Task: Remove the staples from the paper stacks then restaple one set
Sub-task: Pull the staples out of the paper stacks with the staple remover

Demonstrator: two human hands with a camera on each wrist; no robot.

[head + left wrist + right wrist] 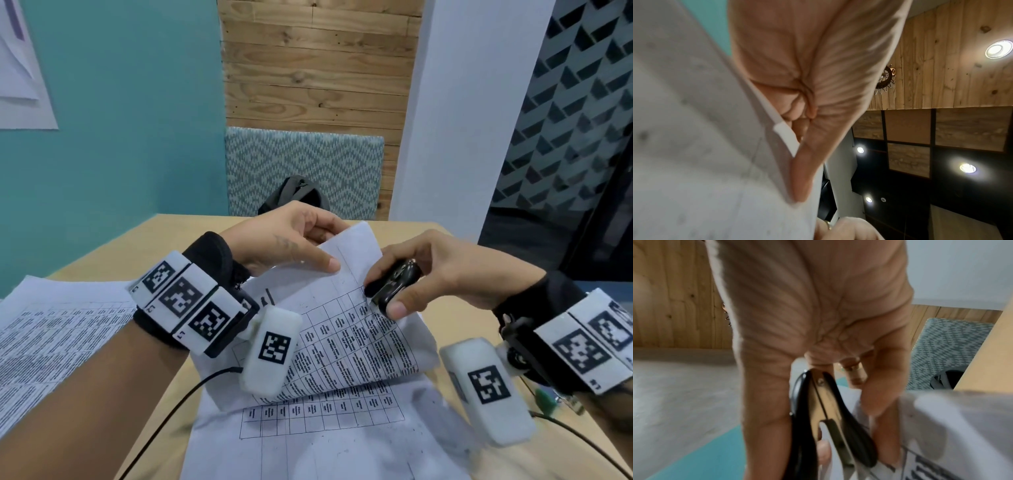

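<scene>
A stack of printed table sheets is lifted off the wooden table, its top end raised. My left hand pinches the top corner of that stack, thumb on the front; the left wrist view shows the white paper edge between the fingers. My right hand grips a black staple remover at the stack's right edge. In the right wrist view the staple remover shows its black handles and metal jaws against the paper. Another printed sheet lies flat underneath.
More printed sheets lie at the table's left. A black cable crosses the front, another cable runs at the right by a small green object. A patterned chair with a dark bag stands behind the table.
</scene>
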